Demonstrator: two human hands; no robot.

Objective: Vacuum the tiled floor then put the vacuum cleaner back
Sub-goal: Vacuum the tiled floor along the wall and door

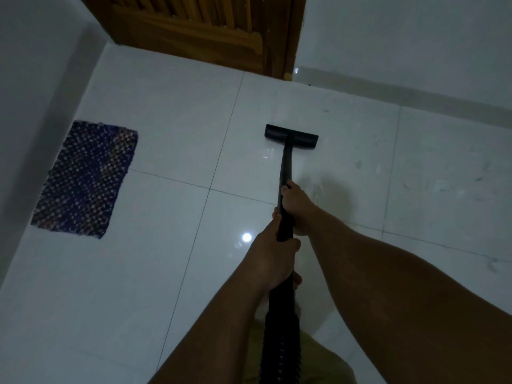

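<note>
Where glossy tiles (346, 167) gleam, both hands grip perhaps-plastic wand (285, 167).

Floor tiles (166, 273) were glossy white; vacuum wand (285, 162) and nozzle head (291, 133) black; mat (86, 178) dark blue, pale-dotted weave; door (194, 26) brown wood.

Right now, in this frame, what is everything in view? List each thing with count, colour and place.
vacuum floor head: one, black, flat on the tiles, centre of view
vacuum wand: one, black, running from the floor head back to the hands
ribbed hose: one, black, below the hands, bottom centre
tiled floor: one, glossy white, dark scuffs at right
mat: one, dark blue woven, by the left wall
door: one, brown wood, slatted, top centre
walls: white, left and right of the door
right hand: one, grips the wand, further forward
left hand: one, grips the wand behind it
</note>
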